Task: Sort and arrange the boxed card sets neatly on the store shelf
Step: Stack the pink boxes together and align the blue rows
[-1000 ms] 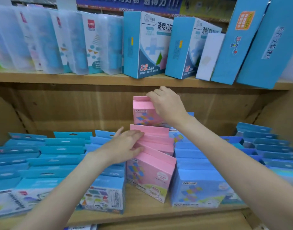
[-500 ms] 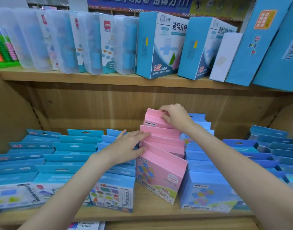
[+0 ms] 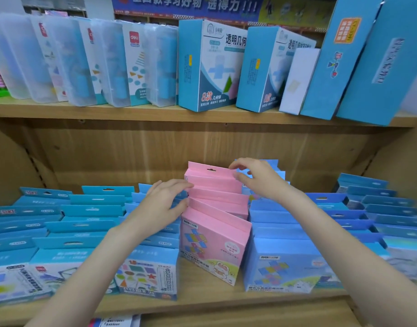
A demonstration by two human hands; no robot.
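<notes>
Squaring pink boxes (image 3: pixel 215 204) at frame centre.
Light, stiff card; best gripped by sides; left hand (image 3: pixel 164 204) flat against row, right hand (image 3: pixel 261 179) loosely open.

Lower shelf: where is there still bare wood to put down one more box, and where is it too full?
Bare wood shows along the front edge of the lower shelf, in front of the tilted front pink box, between the shapes box and the blue box. More bare wood lies at the back, behind the rows. The teal rows on the left and blue rows on the right are packed.
</notes>
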